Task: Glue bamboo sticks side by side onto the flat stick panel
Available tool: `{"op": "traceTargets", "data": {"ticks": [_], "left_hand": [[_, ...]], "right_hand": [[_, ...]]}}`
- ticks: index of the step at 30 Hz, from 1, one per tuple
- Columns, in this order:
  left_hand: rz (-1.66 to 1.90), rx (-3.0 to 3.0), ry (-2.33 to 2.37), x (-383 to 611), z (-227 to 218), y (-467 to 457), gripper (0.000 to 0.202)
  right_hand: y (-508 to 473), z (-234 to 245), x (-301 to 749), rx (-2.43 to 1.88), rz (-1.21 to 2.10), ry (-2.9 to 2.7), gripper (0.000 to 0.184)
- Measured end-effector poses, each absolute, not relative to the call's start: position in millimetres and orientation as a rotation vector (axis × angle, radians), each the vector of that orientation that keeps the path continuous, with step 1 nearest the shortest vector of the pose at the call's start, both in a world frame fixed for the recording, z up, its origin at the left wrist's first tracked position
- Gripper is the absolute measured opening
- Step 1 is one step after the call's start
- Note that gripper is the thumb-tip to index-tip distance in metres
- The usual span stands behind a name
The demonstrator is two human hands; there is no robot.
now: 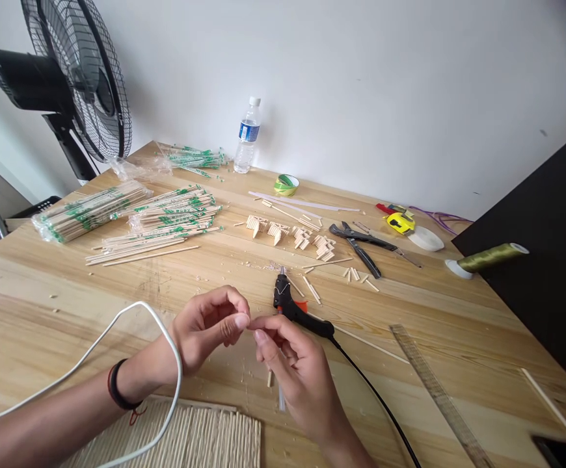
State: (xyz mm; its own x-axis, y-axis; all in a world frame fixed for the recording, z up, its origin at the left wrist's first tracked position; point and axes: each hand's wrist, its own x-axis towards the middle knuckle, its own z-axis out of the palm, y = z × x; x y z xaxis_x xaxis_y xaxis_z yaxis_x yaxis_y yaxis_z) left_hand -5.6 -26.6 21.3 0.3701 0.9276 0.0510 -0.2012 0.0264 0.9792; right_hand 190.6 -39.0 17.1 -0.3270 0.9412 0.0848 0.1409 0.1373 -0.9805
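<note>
Closely, fingertips meet over the table

The left hand and right hand each pinch thumb toward forefinger; whether anything sits between, I cannot tell. Just beyond the right hand lies the glue gun, nozzle pointing away. Near the left wrist lies a stick mat. Farther back, stick blocks stand beside pliers.

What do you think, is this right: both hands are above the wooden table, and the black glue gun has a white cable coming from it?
Not quite: the head view shows the black glue gun with a black cable, not a white one. The left hand and right hand are above the wooden table.
</note>
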Motion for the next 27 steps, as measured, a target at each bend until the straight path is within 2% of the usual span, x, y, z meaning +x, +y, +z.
{"op": "traceTargets", "data": {"ticks": [7,14,27], "left_hand": [[1.156,1.163,0.882,-1,18,-21,0.038],[1.184,1.098,0.869,-2,12,-20,0.03],[1.145,1.078,0.824,-4,5,-21,0.028]], "right_hand": [[-40,12,192,-1.089,1.25,-1.625,0.023],[-40,10,192,-1.066,1.247,-1.615,0.019],[-40,15,192,-1.059,1.188,-1.632,0.014]]}}
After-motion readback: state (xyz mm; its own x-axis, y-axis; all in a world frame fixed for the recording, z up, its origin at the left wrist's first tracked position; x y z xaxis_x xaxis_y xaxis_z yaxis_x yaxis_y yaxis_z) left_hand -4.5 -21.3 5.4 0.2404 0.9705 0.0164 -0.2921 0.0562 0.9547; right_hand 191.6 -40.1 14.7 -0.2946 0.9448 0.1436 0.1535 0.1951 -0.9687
